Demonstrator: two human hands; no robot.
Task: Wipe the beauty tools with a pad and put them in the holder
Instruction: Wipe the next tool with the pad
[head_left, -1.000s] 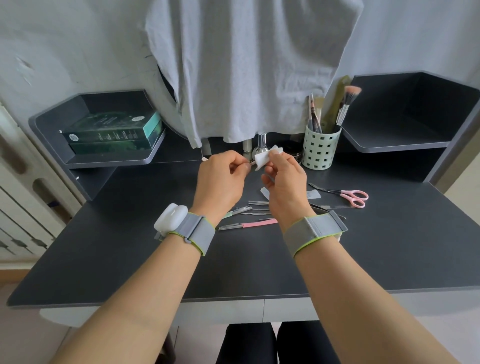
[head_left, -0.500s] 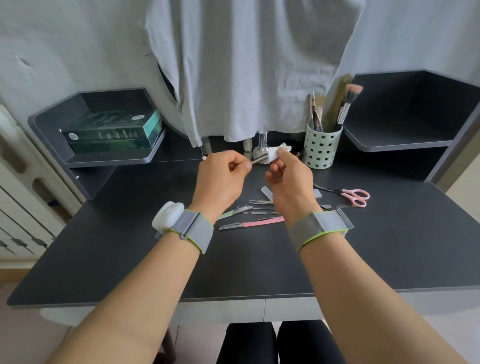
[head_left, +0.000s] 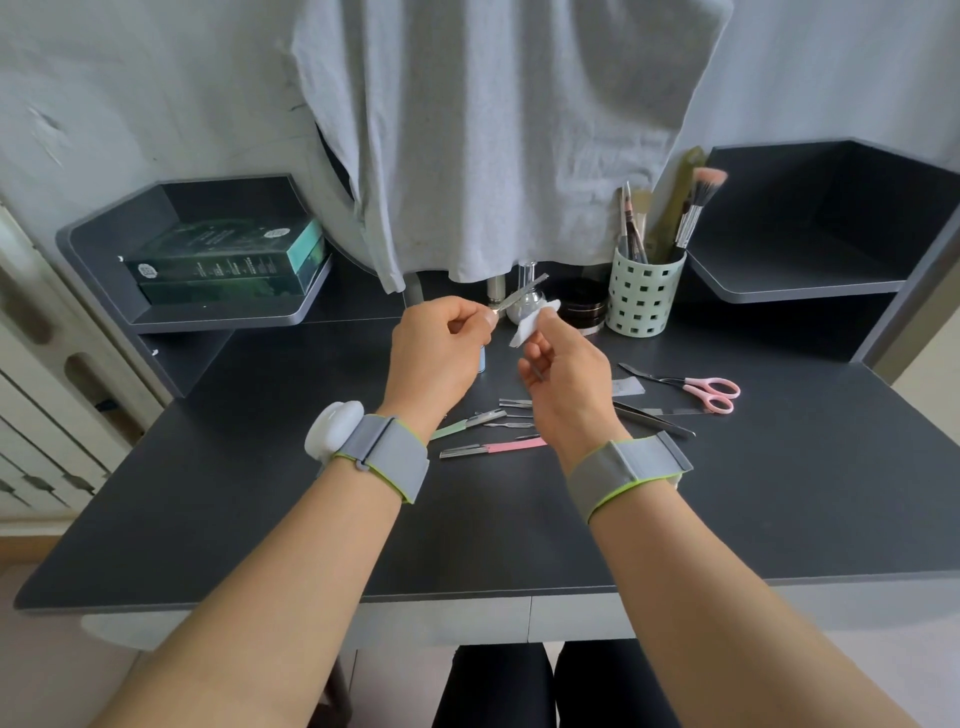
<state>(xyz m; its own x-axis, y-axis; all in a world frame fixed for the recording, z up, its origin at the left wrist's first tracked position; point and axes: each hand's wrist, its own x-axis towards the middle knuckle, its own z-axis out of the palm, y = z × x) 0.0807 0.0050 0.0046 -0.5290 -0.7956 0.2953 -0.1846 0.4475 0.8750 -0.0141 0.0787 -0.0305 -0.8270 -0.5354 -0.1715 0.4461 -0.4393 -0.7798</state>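
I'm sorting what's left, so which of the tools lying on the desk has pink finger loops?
The scissors, right of the right hand; the pink razor has only a straight handle.

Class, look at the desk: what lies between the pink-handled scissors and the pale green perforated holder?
In the head view, only bare dark desk lies between the pink-handled scissors and the pale green perforated holder.
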